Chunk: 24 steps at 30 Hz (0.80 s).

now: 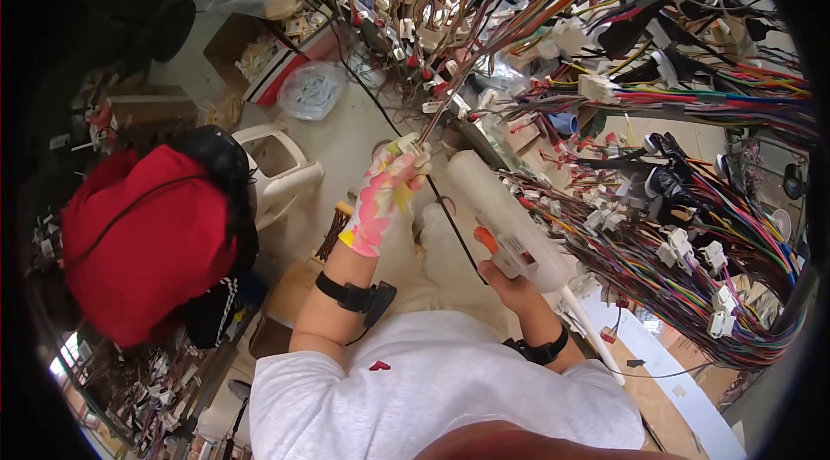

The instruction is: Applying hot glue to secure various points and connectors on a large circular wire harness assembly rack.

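Note:
My left hand (399, 173), in a pink, yellow and white floral glove, is raised ahead of me. Its fingers are closed around a few thin wires (432, 124) that run up into the hanging bundles. Lower and to the right, my right hand (512, 287) is beside a thick white cylinder (506, 218) on a thin white pole. The cylinder covers most of its fingers, and only the thumb side shows. An orange piece (486, 240) shows just above the thumb; whether the hand grips it I cannot tell.
Dense coloured wire bundles (692, 105) with white connectors hang ahead and to the right. On the left, a person in a red top (151, 244) is close by, near a white plastic chair (281, 170). A clear bag (311, 90) and a cardboard box (233, 54) are farther off.

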Motion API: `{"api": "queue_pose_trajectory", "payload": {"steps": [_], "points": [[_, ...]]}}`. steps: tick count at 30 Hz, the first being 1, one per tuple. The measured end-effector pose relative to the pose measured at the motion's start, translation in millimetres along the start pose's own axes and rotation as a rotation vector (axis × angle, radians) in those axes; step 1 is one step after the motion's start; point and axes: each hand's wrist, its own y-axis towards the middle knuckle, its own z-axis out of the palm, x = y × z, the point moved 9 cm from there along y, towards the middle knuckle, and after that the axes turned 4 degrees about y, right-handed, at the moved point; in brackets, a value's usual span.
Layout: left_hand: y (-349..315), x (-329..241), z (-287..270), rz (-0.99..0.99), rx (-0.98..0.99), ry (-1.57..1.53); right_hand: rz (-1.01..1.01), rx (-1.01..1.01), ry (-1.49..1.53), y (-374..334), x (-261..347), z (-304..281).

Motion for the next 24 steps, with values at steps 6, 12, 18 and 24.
{"api": "queue_pose_trajectory", "payload": {"steps": [6, 12, 18, 24], "points": [[11, 7, 4, 0.065, 0.017, -0.024, -0.072, 0.003, 0.089, 3, 9, 5], [21, 25, 7, 0.038, 0.030, -0.070, 0.030, -0.087, 0.146, 4, -7, 3], [23, 34, 11, 0.014, 0.103, -0.107, 0.022, -0.080, 0.211, 6, -21, -1], [24, 37, 11, 0.010, 0.070, -0.126, 0.054, -0.063, 0.229, 9, -27, 1]]}}
